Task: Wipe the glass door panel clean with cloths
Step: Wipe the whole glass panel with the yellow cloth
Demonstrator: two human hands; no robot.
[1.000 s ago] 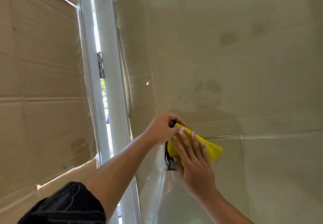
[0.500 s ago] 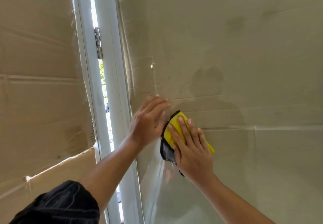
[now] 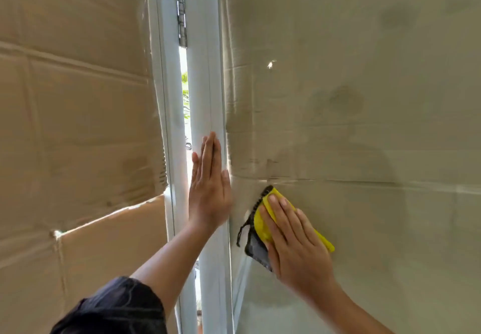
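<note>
Your right hand presses the yellow cloth on the glass door panel, fingers straight. Your left hand lies flat and open on the white frame, below the hinge, with cardboard beside it.

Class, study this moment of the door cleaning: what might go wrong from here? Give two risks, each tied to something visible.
1. The left hand lies flat on the door frame beside the open hinge gap; if the door swings, fingers might get pinched.
2. The right hand only presses the cloth with straight fingers, so it may slip down the glass.
</note>
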